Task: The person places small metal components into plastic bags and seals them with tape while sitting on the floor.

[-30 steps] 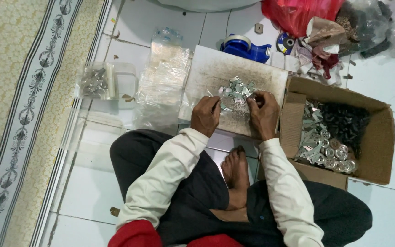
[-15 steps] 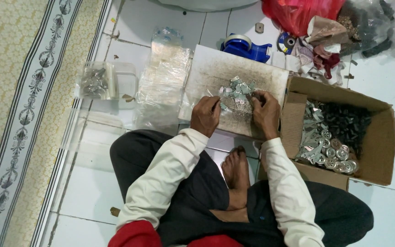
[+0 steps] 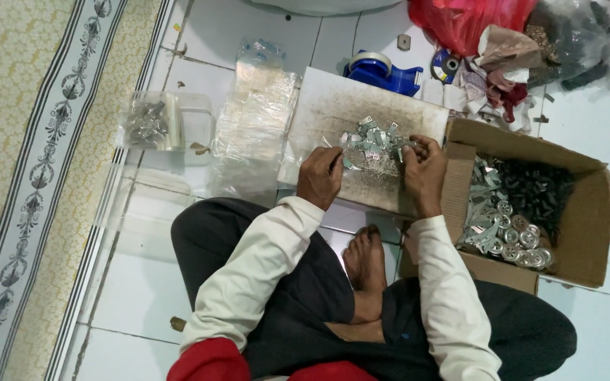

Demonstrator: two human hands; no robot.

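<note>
1. A worn flat board [image 3: 333,106] lies on the white tiled floor [image 3: 135,282] in front of the seated person; its long axis runs from about 10 o'clock to 4 o'clock, and its right edge touches the flap of an open cardboard box [image 3: 587,212].
2. A small heap of silvery metal pieces [image 3: 370,141] sits on the board's near half, between the two hands; the pieces point every way, with no common direction.
3. The left hand [image 3: 319,176] rests at the heap's 8 o'clock, fingers curled and pinched on a piece at the heap's edge.
4. The right hand [image 3: 423,169] is at the heap's 4 o'clock, fingertips pressed together on pieces there.
5. Open board surface remains at 11 o'clock from the heap.
6. Clear plastic bags [image 3: 252,120] crowd the board's left edge; beyond them at 9 o'clock stands a clear plastic tub [image 3: 195,113].
7. A blue tape dispenser [image 3: 383,70] sits at 12 o'clock, a red plastic bag [image 3: 460,21] at 1 o'clock.
8. A patterned mat [image 3: 30,141] borders the floor at far left.
</note>
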